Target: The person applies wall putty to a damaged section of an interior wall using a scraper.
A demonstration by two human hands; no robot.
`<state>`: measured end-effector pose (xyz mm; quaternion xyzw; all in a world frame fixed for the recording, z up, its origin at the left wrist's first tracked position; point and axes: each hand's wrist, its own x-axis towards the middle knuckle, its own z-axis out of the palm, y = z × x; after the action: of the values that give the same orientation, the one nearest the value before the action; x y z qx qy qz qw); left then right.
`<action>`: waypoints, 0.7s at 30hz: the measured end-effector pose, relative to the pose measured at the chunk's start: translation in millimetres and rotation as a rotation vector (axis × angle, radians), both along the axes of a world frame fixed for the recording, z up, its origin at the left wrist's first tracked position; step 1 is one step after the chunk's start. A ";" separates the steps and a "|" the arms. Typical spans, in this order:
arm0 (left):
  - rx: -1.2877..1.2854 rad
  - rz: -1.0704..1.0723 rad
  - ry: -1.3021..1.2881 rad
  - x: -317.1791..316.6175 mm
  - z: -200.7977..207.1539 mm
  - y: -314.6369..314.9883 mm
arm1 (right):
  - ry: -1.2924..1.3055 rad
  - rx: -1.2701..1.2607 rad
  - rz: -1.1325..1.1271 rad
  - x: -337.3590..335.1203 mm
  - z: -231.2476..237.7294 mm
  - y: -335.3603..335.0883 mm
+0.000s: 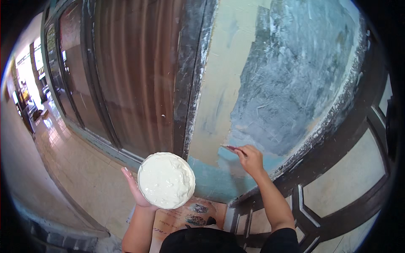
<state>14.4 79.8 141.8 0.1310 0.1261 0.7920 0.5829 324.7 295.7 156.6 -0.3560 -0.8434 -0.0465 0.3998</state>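
My left hand (137, 189) supports a round tub of thick cream-white paint (165, 179). Its fingers stretch along the tub's left side, and the rest of the hand is partly hidden beneath. In my right hand (252, 160) is a paintbrush (230, 148) with a dark reddish handle, its tip pointing left. That tip is at the lower edge of the cream-painted strip (219, 97) on the wall and seems to touch it. Right of the strip, the wall shows patchy grey-blue plaster (278, 92); pale turquoise paint (215, 179) covers the part below.
A dark-framed window with a brown curtain (135, 76) stands left of the painted strip. On the right is a dark wooden door with pale panels (346, 173). Printed cardboard (175, 219) lies on the floor below me. A tiled walkway (90, 158) runs off to the left.
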 end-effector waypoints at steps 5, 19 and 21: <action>0.060 0.048 0.068 -5.5 -19.5 -0.6 | -0.087 -0.154 -0.055 19.4 -88.5 34.7; -0.070 0.116 0.001 17.5 -34.1 13.3 | -0.071 -0.184 -0.133 12.6 -139.4 82.2; -0.078 0.132 -0.001 19.6 -34.4 14.4 | -0.060 -0.173 -0.125 16.1 -145.3 81.7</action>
<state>33.9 94.2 107.5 0.0992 0.1650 0.8233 0.5340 340.8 377.4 11.2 -0.4394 -0.8320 -0.0088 0.3386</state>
